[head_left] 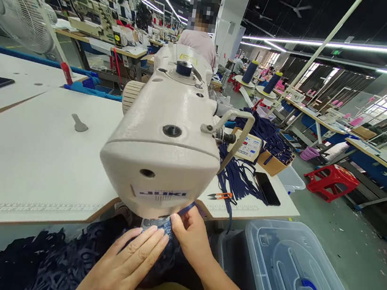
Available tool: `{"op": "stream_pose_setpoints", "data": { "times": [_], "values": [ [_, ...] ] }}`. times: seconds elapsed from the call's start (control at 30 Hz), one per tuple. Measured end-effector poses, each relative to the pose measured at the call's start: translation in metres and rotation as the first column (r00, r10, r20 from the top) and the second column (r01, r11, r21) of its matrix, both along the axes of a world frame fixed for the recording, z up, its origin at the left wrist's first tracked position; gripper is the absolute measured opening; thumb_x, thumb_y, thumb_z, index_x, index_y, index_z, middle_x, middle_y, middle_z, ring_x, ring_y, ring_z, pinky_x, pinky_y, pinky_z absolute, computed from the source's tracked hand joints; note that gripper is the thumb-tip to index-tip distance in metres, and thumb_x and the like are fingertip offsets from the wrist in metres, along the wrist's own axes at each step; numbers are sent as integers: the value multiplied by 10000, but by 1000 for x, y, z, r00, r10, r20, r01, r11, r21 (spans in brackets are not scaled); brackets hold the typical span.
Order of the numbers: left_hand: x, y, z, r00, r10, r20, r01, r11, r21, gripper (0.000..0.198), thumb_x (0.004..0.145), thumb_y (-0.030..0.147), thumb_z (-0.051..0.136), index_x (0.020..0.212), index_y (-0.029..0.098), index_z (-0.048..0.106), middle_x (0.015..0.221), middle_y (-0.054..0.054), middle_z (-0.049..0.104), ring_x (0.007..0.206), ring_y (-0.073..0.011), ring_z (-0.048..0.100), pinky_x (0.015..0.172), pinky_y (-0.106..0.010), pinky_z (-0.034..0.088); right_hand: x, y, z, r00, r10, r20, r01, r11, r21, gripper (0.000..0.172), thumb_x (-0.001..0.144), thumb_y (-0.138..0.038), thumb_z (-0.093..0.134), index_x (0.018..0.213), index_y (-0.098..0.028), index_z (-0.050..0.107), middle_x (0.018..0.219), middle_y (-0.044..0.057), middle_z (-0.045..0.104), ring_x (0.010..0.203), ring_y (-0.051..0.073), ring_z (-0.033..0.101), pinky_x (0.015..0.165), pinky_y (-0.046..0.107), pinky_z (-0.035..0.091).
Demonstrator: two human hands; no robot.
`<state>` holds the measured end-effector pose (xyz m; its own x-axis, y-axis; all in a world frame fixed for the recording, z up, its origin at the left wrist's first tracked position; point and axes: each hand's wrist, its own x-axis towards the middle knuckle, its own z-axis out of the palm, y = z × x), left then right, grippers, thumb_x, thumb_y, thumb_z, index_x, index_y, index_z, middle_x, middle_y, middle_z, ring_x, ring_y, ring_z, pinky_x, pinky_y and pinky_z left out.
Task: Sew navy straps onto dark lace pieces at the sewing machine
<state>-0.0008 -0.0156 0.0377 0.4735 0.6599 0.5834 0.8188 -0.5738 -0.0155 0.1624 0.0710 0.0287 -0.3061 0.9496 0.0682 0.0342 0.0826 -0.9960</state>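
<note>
A white sewing machine head [163,160] fills the middle of the head view and hides the needle. My left hand [136,251] lies with its fingers stretched out together, pressing on blue lace fabric [167,227] at the machine's foot. Just beside it, my right hand [191,232] is closed, thumb against fingers, on a narrow navy strap [187,208] at the edge of the lace. More dark blue lacy fabric [68,257] hangs in a heap below the table's front edge, left of my hands.
On the white table [37,143] are a grey metal piece [79,123], orange thread snips [221,196], a phone [266,189] and a pile of navy straps [241,177]. A lidded clear plastic bin [291,272] stands at the right. A person [200,41] sits ahead.
</note>
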Motion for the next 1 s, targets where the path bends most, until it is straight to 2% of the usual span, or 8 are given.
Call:
{"op": "stream_pose_setpoints", "data": {
  "times": [0.13, 0.23, 0.37, 0.5, 0.67, 0.73, 0.9, 1.0],
  "values": [
    [3, 2, -2, 1000, 23, -4, -23, 1000, -7, 390, 934, 107, 354, 1273, 194, 527, 1273, -22, 611, 1244, -157, 482, 1098, -336, 282, 4, 1, -4, 999, 10, -45, -11, 1000, -13, 138, 860, -311, 561, 958, -216, 579, 783, 1, 592, 699, 148, 550, 705, 274, 468],
    [9, 5, -2, 996, 82, -30, -82, 996, 24, 334, 920, 181, 443, 1232, 192, 561, 1238, -13, 634, 1175, -166, 527, 1034, -329, 321, 5, 9, -4, 1000, 3, -23, -3, 1000, -1, 136, 856, -310, 562, 961, -225, 580, 743, -6, 586, 709, 159, 559, 701, 278, 471],
    [18, 10, 0, 977, 175, -120, -155, 976, 155, 332, 887, 287, 539, 1192, 167, 591, 1182, -13, 666, 1048, -177, 584, 935, -331, 361, 0, 28, 2, 996, 1, 92, -10, 995, 99, 41, 800, -228, 582, 816, -210, 615, 692, -4, 572, 744, 180, 557, 753, 302, 457],
    [29, 13, -4, 960, 251, -126, -217, 947, 236, 299, 882, 238, 545, 1158, 145, 609, 1144, -42, 681, 997, -202, 604, 883, -350, 371, -6, 43, 6, 987, 20, 159, -51, 980, 193, 96, 756, -159, 577, 701, -220, 627, 669, 4, 574, 755, 194, 542, 760, 316, 449],
    [47, 13, -14, 933, 354, 62, -359, 915, 182, 294, 894, 173, 508, 1170, 114, 589, 1111, -87, 684, 993, -239, 608, 909, -394, 368, -9, 52, 1, 969, 88, 231, -135, 971, 195, 172, 772, -135, 556, 655, -234, 634, 573, -9, 556, 697, 186, 530, 724, 315, 455],
    [51, 13, -15, 927, 363, 97, -375, 908, 184, 295, 894, 160, 498, 1172, 112, 586, 1097, -93, 685, 987, -237, 610, 917, -395, 364, -9, 53, -1, 963, 100, 251, -151, 969, 195, 174, 779, -133, 550, 662, -227, 639, 570, -11, 561, 688, 181, 532, 720, 310, 459],
    [51, 12, -13, 924, 372, 87, -382, 907, 177, 281, 907, 157, 464, 1144, 150, 614, 1123, -65, 681, 1005, -221, 601, 928, -380, 357, -11, 50, -4, 951, 51, 305, -122, 968, 221, 166, 799, -140, 521, 707, -194, 649, 586, -12, 584, 688, 164, 547, 737, 286, 473],
    [49, 10, -11, 923, 384, 20, -382, 910, 163, 280, 900, 146, 473, 1137, 143, 623, 1143, -74, 672, 1020, -229, 590, 916, -393, 363, -12, 49, -4, 943, 32, 330, -117, 963, 243, 177, 808, -140, 503, 721, -192, 649, 599, -9, 594, 691, 161, 551, 747, 283, 477]
  ]
}}
